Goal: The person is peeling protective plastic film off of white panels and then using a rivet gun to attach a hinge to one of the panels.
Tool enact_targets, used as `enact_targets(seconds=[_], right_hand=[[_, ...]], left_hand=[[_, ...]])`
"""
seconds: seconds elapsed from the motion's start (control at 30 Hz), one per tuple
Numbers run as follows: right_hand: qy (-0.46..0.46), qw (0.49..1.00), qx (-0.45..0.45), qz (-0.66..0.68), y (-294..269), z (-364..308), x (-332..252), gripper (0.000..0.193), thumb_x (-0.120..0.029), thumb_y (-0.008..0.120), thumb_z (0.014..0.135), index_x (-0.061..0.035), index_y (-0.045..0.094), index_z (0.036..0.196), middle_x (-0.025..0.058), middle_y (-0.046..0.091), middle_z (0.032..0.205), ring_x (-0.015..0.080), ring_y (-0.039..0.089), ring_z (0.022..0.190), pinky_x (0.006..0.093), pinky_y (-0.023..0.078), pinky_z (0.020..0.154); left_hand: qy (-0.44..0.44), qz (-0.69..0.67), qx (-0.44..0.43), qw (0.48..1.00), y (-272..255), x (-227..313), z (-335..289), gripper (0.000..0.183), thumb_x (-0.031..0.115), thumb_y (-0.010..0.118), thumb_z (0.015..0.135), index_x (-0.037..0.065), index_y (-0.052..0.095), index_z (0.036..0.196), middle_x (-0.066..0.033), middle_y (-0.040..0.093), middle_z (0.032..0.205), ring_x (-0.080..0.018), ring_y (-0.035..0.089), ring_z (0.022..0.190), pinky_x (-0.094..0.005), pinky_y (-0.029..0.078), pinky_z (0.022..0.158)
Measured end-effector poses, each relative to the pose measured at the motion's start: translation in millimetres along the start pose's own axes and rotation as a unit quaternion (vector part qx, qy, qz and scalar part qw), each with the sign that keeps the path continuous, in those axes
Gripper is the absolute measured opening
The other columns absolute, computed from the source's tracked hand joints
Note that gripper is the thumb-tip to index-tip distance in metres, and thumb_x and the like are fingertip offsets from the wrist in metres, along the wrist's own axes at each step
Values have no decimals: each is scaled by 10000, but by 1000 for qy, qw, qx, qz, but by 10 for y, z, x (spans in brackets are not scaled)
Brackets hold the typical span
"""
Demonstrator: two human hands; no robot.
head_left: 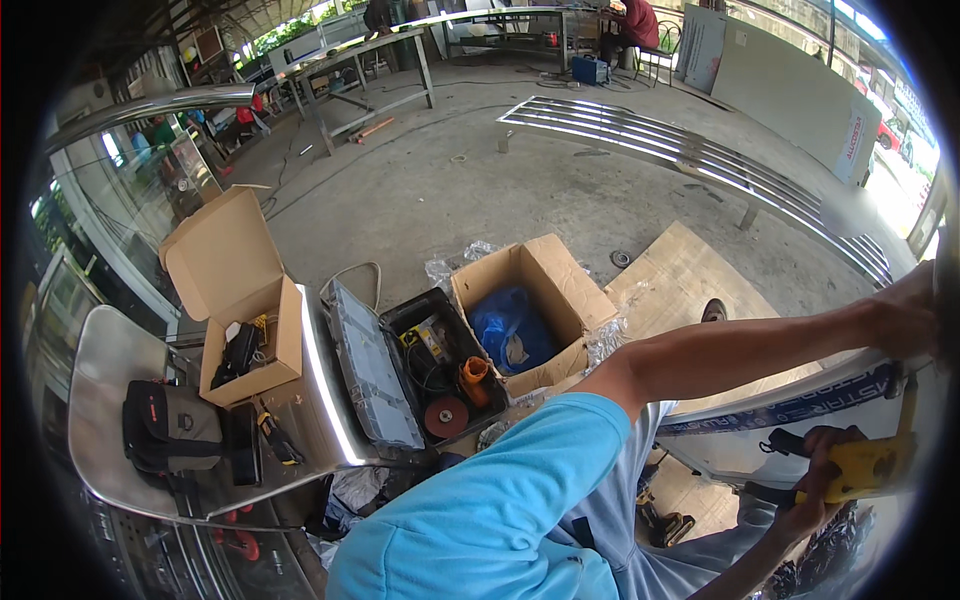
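My left arm stretches to the right across the view, and my left hand (905,312) is at the dark right rim. Its fingers are too shadowed to show what they touch. Below it, my right hand (822,480) is closed around a yellow power tool (875,467) with black parts. The tool's right end fades into the dark rim. Just above the tool runs a blue printed protective film (790,408) along the edge of a pale panel (720,447). A yellow-and-black cordless tool (665,522) lies low by my legs.
Left of me, a metal chair (105,400) holds a black bag (160,425) and an open cardboard box (285,340). An open toolbox (410,325) and a cardboard box (560,290) with blue plastic stand beside me. Beyond are a slatted metal frame (690,150), workbenches (350,65) and a seated person (637,28).
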State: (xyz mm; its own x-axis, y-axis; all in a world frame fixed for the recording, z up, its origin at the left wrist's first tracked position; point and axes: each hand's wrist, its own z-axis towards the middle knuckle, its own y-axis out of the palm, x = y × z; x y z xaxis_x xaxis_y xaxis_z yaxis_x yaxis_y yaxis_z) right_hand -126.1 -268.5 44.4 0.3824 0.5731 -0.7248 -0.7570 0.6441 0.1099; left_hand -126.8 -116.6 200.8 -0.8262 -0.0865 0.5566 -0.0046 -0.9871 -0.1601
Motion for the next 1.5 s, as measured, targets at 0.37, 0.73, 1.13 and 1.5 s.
enact_targets(seconds=[0.37,0.73,1.13,1.5], right_hand=[[-61,990,45,-120,369,409,413,97,2,588,806,-6,550,895,25,506,670,107,468,588,210,352,520],[149,668,319,-655,-2079,-2038,-285,521,-6,594,748,12,435,1244,104,532,1013,251,543,871,311,431,818],[732,377,206,-528,-1757,-5595,-387,662,-208,808,618,26,523,1167,222,643,1001,333,641,923,403,519,776],[793,467,80,-383,-1789,-5791,561,583,-246,780,650,13,589,1136,202,664,985,324,639,967,405,509,818]], left_hand=[[-44,103,227,967,-732,-340,30,534,306,823,545,-15,660,940,-215,545,1137,-322,493,1096,-396,379,975],[-36,23,121,992,-1576,-521,204,455,216,713,796,-11,555,1158,-94,635,1046,-201,609,966,-321,471,862],[-125,61,249,958,-2480,-330,-826,729,366,689,805,4,372,1353,-113,523,1234,-245,501,1149,-369,400,961],[-183,228,235,927,-1795,-492,-746,549,152,708,790,3,462,1257,-79,549,1170,-183,499,1111,-329,383,958]])
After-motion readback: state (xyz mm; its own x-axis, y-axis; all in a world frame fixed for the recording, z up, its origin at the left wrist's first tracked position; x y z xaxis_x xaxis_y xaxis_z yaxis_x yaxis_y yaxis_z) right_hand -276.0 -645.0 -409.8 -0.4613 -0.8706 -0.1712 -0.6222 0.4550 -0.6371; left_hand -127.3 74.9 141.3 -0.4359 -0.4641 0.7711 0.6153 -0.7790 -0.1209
